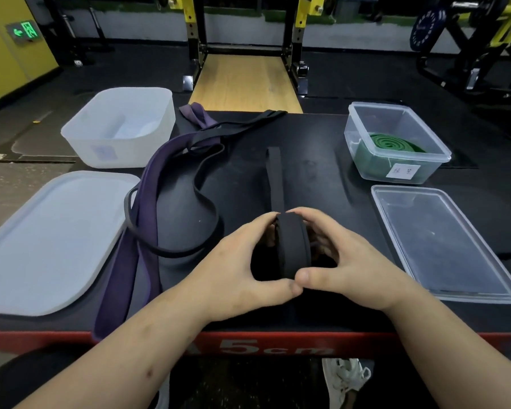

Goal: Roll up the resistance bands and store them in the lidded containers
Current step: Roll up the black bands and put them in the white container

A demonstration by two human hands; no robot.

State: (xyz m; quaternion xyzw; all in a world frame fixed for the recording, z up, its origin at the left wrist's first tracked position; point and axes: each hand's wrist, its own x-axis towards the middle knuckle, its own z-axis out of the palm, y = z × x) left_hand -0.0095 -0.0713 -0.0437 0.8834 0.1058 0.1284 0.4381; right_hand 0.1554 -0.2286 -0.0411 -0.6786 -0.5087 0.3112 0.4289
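Observation:
A wide black resistance band (292, 246) stands partly rolled on the black platform, its loose tail (275, 178) lying flat and straight away from me. My left hand (239, 261) grips the roll from the left and my right hand (345, 258) from the right, thumbs meeting at its near side. A purple band (148, 208) and a thin black band (201, 184) lie tangled to the left. A rolled green band (387, 143) sits inside the clear container (363, 160) at the right.
A frosted white container (80, 143) stands at the back left, its lid (50, 243) flat in front of it. The clear lid (443, 246) lies at the right front. The platform's red front edge (263, 343) is near me. Gym racks stand behind.

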